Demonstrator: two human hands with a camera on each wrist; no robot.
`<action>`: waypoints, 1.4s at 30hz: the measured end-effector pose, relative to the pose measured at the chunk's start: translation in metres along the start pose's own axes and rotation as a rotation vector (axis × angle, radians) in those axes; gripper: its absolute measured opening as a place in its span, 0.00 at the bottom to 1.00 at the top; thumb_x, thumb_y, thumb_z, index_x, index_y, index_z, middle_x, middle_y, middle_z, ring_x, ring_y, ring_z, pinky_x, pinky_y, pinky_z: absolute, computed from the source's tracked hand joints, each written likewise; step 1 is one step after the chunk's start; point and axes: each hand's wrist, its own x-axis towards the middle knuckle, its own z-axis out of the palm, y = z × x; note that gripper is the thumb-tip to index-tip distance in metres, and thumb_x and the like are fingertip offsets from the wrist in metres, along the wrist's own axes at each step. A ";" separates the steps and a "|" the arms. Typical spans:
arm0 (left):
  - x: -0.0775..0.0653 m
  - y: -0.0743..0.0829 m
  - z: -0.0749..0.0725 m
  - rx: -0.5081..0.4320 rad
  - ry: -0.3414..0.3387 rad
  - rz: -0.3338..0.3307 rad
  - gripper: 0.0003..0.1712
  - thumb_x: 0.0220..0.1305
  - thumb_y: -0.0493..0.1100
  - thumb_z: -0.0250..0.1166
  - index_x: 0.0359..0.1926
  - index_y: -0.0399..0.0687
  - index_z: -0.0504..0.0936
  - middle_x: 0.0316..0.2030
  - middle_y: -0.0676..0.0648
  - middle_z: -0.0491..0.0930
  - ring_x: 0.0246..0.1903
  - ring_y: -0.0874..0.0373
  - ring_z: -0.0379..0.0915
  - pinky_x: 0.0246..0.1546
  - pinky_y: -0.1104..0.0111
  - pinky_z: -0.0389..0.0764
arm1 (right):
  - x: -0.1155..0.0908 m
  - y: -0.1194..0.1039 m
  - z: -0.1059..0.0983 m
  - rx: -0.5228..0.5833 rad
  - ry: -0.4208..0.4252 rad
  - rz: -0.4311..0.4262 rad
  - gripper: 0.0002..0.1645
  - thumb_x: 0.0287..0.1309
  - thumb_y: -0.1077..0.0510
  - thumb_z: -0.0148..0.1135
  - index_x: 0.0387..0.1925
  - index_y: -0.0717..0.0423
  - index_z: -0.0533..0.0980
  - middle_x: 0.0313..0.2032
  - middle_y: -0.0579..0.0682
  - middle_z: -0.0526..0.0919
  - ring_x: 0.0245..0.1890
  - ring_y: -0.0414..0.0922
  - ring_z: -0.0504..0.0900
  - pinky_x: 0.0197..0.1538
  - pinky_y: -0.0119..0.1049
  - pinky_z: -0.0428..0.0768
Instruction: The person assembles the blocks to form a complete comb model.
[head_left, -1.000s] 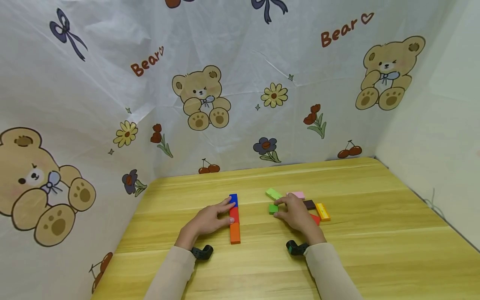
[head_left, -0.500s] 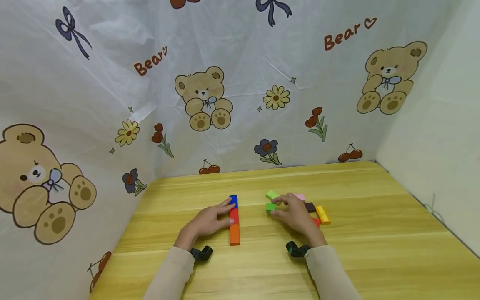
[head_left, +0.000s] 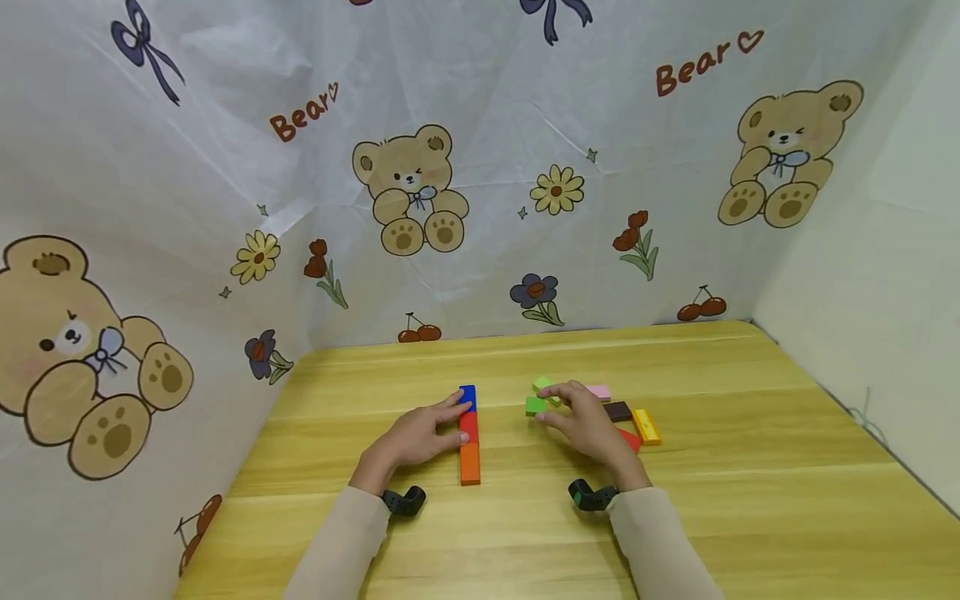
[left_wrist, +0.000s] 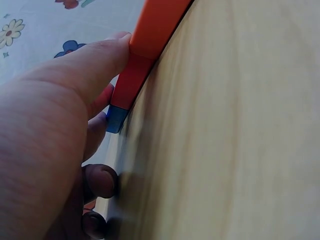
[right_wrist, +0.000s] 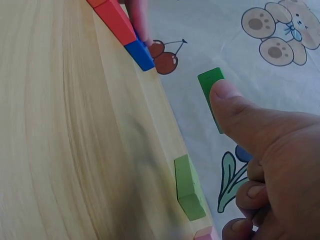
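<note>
In the head view, a row of blocks lies end to end on the table: blue [head_left: 468,397], red [head_left: 468,425] and orange [head_left: 469,463]. My left hand [head_left: 420,433] rests along its left side, fingertips at the blue block and thumb at the red one. The left wrist view shows the thumb [left_wrist: 105,55] right by the red–orange joint. My right hand [head_left: 588,421] pinches a green block [right_wrist: 208,82] between thumb and fingers, raised off the table. Behind it lies a light green block [right_wrist: 189,189]; the hand partly covers it in the head view.
Around my right hand lie a pink block [head_left: 599,392], a dark brown block [head_left: 618,412], a yellow-orange block [head_left: 646,426] and a red block [head_left: 630,440], partly hidden. A bear-print sheet [head_left: 480,292] hangs behind the wooden table [head_left: 525,533].
My right hand has carried the green block a little to the left, toward the row. My left hand stays at the row of blocks.
</note>
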 end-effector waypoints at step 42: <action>0.001 0.005 -0.004 -0.013 -0.007 -0.020 0.39 0.67 0.70 0.58 0.75 0.71 0.63 0.79 0.62 0.50 0.76 0.48 0.54 0.72 0.44 0.61 | -0.042 -0.052 0.063 0.156 -0.260 -0.054 0.16 0.57 0.50 0.73 0.47 0.43 0.82 0.45 0.51 0.79 0.43 0.46 0.70 0.48 0.34 0.71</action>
